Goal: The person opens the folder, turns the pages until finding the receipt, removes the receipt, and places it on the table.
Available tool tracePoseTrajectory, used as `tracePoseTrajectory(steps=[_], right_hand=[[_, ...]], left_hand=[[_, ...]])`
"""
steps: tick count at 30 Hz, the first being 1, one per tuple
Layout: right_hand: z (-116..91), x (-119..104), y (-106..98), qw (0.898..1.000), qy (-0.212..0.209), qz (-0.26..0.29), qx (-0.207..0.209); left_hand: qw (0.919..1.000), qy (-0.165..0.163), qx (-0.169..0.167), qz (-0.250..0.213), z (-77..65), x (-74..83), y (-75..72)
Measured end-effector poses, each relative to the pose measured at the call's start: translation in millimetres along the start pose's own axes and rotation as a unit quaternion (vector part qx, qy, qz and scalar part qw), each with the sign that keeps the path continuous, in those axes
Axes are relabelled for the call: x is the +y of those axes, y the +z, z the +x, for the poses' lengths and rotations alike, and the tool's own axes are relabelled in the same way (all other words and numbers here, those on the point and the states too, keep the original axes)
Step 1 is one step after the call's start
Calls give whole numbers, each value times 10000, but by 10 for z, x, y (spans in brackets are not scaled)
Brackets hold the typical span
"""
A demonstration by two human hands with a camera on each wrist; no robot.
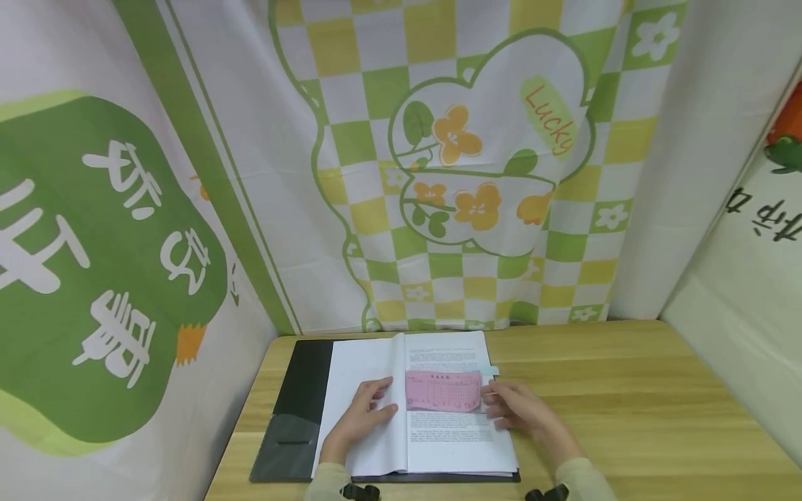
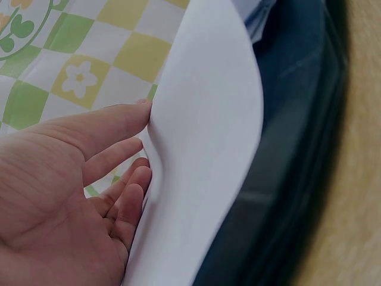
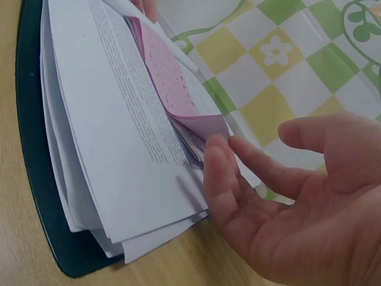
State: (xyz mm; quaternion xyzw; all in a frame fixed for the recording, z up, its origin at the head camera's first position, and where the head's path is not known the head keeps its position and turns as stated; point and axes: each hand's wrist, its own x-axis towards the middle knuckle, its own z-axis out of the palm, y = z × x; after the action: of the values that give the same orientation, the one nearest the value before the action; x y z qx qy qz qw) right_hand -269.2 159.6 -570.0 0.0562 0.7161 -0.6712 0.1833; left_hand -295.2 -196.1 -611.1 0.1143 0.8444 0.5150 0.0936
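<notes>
A black folder (image 1: 291,396) lies on the table with a stack of printed sheets (image 1: 460,456) in it, opened at a spread. Across the right-hand page rests a pink receipt pad (image 1: 443,391) printed with a table grid; its near edge curls up in the right wrist view. My left hand (image 1: 362,416) lies over the blank white page (image 2: 202,137) on the left, its fingertips against the page's raised edge, thumb apart. At the pad's right end is my right hand (image 1: 523,412), fingers loosely bent and thumb (image 3: 309,132) apart, fingertips right by the pad's corner.
The wooden table (image 1: 639,403) extends to the right of the folder. A pale blue tab (image 1: 491,370) sticks out from the sheets' right side. Behind the table hangs a green and yellow checked cloth (image 1: 388,229), with printed cloth walls at both sides.
</notes>
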Motion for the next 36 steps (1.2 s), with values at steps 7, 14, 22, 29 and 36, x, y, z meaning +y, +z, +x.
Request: tracePoseTrajectory(steps=[7, 14, 22, 29, 36], right_hand=[[9, -7, 15, 9972, 94, 707, -217], [34, -6, 70, 9979, 311, 554, 136], [64, 59, 75, 9980, 295, 557, 69], [56, 83, 52, 9977, 358, 536, 198], [15, 73, 48, 9985, 380, 300, 270]], left_hand=[[10000, -54, 33, 37, 2, -7, 14], [9999, -120, 53, 17, -5, -6, 18], [9998, -172, 43, -14, 4, -24, 23], [10000, -87, 38, 27, 16, -32, 14], [9999, -133, 71, -2, 7, -28, 17]])
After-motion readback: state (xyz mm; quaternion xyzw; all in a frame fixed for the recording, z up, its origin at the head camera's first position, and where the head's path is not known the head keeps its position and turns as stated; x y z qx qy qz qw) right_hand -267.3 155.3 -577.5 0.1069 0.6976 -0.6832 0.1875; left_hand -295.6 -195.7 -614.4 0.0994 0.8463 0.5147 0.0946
